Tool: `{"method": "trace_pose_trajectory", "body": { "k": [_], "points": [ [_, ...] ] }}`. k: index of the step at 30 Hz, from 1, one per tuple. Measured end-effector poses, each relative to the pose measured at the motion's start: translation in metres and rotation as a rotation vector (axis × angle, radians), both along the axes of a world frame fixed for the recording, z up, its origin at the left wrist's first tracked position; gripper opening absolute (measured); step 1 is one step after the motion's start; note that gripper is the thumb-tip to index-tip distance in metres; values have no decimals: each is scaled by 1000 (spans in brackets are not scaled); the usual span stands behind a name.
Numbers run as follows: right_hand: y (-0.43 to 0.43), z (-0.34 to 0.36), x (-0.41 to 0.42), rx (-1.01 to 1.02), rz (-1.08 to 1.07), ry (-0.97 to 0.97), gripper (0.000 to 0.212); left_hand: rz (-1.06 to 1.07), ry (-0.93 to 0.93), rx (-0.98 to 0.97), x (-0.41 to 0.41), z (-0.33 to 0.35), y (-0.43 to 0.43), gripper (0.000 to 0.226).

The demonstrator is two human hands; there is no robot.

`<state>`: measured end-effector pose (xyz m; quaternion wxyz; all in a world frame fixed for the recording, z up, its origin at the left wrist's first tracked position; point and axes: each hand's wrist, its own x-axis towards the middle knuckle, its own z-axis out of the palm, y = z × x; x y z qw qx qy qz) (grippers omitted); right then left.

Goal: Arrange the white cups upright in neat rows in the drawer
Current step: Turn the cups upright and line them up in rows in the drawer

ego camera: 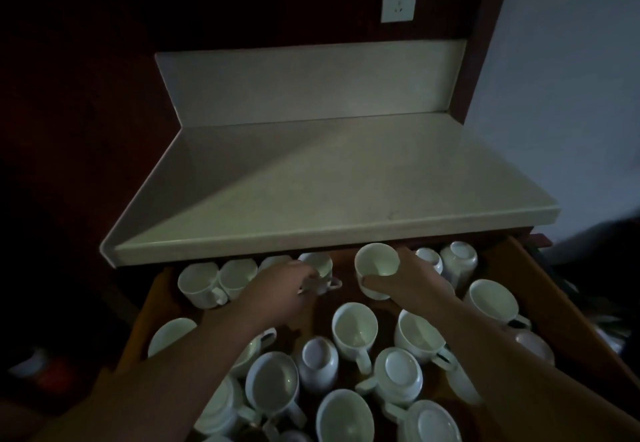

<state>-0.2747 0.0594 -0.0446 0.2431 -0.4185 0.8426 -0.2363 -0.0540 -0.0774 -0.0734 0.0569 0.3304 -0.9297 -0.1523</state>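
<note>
Lying jumbled at the near end of the open drawer [540,278], white cups [353,332] sat mouth-up, tipped or bottom-up. Farther in, the left hand [277,289] gripped an upright cup [317,265] beside the back row, and the right hand [412,280] clasped another upright cup [375,263]. Beyond stood the pale countertop [329,181] and a wall socket [399,0].

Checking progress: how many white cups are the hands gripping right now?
2. The left hand grips the back-row cup near its handle. The right hand wraps the open-mouthed cup just right of it, under the countertop edge.
</note>
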Motion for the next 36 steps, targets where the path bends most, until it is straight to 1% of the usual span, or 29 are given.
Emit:
{"method": "trace_pose_trajectory", "body": {
  "k": [5, 8, 11, 15, 18, 19, 23, 26, 27, 30, 32, 35, 36],
  "points": [
    [-10, -13, 2, 62, 48, -58, 26, 5, -16, -48, 7, -10, -4, 20],
    [-21, -29, 1, 88, 80, -80, 22, 8, -24, -19, 3, -16, -5, 22],
    [-28, -41, 0, 114, 53, -81, 32, 13, -59, -26, -1, -24, -8, 23],
    [-39, -51, -4, 125, -2, -132, 54, 7, -42, -63, -8, -30, -13, 28],
    [-48, -60, -6, 107, -33, -199, 58, -17, -27, -88, -12, -32, -17, 29],
    [-51, -63, -6, 96, -43, -227, 57, -24, -30, -97, -13, -34, -19, 28],
    [-59, -70, -8, 44, -66, -349, 37, -41, -57, -128, -16, -39, -28, 25],
    [-63, -74, -12, 9, -66, -409, 36, -56, -70, -142, -18, -42, -31, 25],
    [-64, -73, -11, 9, -56, -415, 34, -56, -79, -142, -19, -43, -32, 24],
    [-69, -69, -8, 44, 16, -372, 19, -49, -124, -157, -22, -45, -34, 17],
    [-69, -65, -6, 21, 15, -376, 19, -45, -123, -158, -22, -48, -37, 14],
    [-69, -64, -4, -15, -7, -404, 26, -50, -118, -161, -23, -49, -39, 13],
    [-70, -64, -3, -12, 3, -401, 25, -55, -114, -155, -23, -50, -40, 13]
  ]
}}
